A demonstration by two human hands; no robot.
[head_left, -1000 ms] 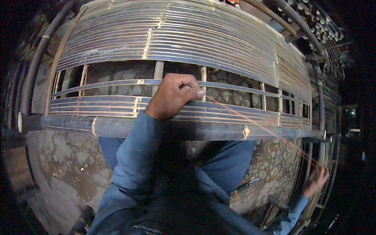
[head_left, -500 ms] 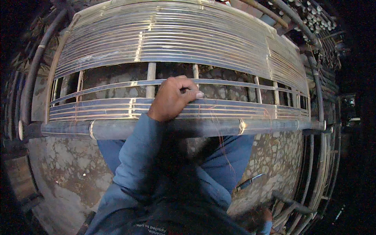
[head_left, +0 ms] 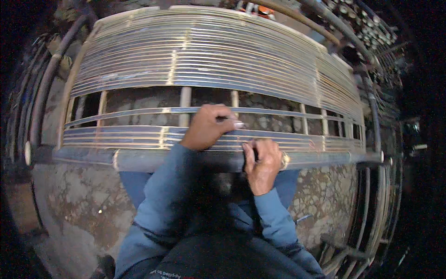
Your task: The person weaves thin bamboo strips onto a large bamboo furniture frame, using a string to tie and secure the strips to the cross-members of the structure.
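In front of me lies a bamboo frame with a seat or bed of thin split-bamboo slats (head_left: 251, 56). A single bamboo slat (head_left: 274, 111) spans the gap before the near band of slats (head_left: 121, 138). My left hand (head_left: 206, 128) is closed in a pinch over this gap, against the single slat. What its fingertips hold is too small to make out. Right of it, my right hand (head_left: 264, 162) is at the near band by the thick front bamboo pole (head_left: 204, 159), thumb and fingers pinched together. Fine reddish thread (head_left: 312, 145) lies on the slats.
Round crosspieces (head_left: 185, 100) run beneath the slats. A slim tool (head_left: 304, 217) rests on the stony floor to the right. Bamboo poles (head_left: 367, 200) are stacked along the right side, and a bundle of cut bamboo ends (head_left: 362, 23) shows at the far right.
My right hand has risen from the lower right, near the floor, to the near slats beside the left hand. My left hand keeps its pinch at the same place on the frame.
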